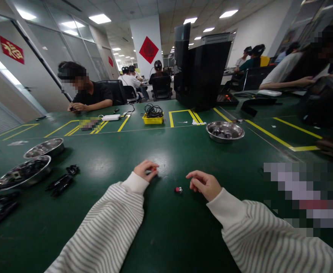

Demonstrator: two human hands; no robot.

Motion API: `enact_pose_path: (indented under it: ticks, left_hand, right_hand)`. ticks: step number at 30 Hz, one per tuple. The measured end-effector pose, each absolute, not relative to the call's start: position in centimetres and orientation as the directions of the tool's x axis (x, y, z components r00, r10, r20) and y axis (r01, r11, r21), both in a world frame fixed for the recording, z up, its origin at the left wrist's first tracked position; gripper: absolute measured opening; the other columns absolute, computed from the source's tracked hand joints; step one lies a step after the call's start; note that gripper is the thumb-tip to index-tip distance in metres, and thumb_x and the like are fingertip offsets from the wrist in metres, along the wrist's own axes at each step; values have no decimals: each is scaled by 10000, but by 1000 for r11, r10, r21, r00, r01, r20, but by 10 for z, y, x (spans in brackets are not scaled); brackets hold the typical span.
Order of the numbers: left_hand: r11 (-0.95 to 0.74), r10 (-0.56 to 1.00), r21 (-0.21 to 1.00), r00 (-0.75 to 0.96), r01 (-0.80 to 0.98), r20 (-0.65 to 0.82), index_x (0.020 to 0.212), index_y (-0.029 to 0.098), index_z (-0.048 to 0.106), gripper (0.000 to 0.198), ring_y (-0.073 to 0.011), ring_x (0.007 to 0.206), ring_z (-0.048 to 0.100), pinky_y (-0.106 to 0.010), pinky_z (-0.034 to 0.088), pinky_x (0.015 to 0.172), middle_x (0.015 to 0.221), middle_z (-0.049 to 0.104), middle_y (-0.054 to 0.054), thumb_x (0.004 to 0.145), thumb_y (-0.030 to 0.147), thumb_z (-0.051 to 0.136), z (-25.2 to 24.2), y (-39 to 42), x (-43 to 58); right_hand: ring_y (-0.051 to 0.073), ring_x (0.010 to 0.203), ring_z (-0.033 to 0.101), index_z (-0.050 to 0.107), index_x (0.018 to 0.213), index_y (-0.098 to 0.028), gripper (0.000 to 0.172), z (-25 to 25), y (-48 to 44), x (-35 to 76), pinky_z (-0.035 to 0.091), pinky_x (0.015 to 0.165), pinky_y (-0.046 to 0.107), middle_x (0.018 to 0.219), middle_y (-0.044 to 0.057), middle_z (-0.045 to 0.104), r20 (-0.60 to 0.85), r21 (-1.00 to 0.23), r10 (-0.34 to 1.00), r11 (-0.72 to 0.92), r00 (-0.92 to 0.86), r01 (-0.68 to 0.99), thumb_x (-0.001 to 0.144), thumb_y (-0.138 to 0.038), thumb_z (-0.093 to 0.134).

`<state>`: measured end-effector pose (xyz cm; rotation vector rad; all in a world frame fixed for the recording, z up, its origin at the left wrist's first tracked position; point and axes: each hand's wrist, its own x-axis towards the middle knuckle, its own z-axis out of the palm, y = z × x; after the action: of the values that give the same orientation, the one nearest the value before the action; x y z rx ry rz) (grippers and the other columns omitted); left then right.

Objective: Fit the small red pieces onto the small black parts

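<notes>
My left hand rests low over the green table, its thumb and fingers pinching a small orange-red piece that is mostly covered by the fingers. To the right, my right hand hovers with loosely bent fingers, the index finger stretched out, and nothing shows in its grasp. Between the hands lies a small red part with a silvery end, apart from both of them.
At the left stand a metal bowl of dark parts and another metal bowl, with black plastic pieces beside them. A bowl of shiny parts stands farther right. Beyond is a yellow tray of black cables. A person sits across the table.
</notes>
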<state>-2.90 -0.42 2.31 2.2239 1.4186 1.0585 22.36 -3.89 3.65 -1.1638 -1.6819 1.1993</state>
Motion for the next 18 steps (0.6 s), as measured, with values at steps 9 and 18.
enact_pose_path:
  ticks: [9, 18]
  left_hand:
    - [-837, 546, 456, 404, 303, 734, 771, 160, 596, 84, -131, 657, 573, -294, 449, 668, 685, 646, -36, 719, 224, 603, 40, -37, 51]
    - [-831, 555, 447, 451, 331, 699, 865, 169, 571, 148, -130, 659, 544, -272, 443, 643, 731, 641, -35, 736, 240, 574, 42, -45, 57]
  right_hand:
    - [71, 428, 484, 620, 798, -132, 298, 34, -35, 223, 343, 374, 177, 595, 17, 615, 14, -992, 873, 72, -488, 100, 689, -403, 558]
    - [76, 447, 504, 637, 734, -135, 273, 34, -26, 231, 409, 432, 193, 563, -4, 599, -49, -993, 840, 18, -541, 119, 621, -383, 653]
